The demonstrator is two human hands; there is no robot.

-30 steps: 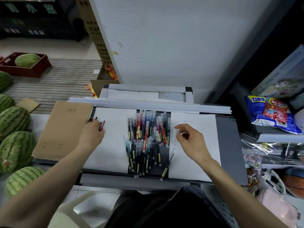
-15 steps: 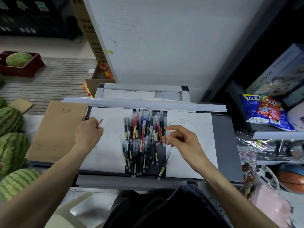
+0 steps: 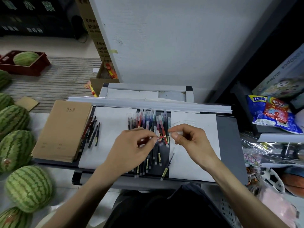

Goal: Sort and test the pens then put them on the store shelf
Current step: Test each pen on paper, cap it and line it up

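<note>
A heap of coloured pens (image 3: pixel 148 124) lies in the middle of the grey table (image 3: pixel 228 145), between two white paper sheets. My left hand (image 3: pixel 131 145) pinches a red pen (image 3: pixel 160 137) above the heap. My right hand (image 3: pixel 189 139) holds a clear pen cap (image 3: pixel 176 133) just right of the red pen's tip; the two are close but apart. Several dark pens (image 3: pixel 93 132) lie side by side on the left paper sheet (image 3: pixel 111 129), next to the brown notebooks. One dark pen (image 3: pixel 167 167) rests alone by the edge of the right paper sheet (image 3: pixel 197 155).
A stack of brown notebooks (image 3: pixel 64 129) lies at the table's left end. Several watermelons (image 3: pixel 28 186) sit on the floor to the left. Shelves with snack bags (image 3: pixel 271 112) and balls stand at the right. A white panel (image 3: pixel 164 38) rises behind the table.
My left hand left the dark pens on the left sheet and came to the heap. Both hands now meet over the heap, the left with a red pen, the right with its cap.
</note>
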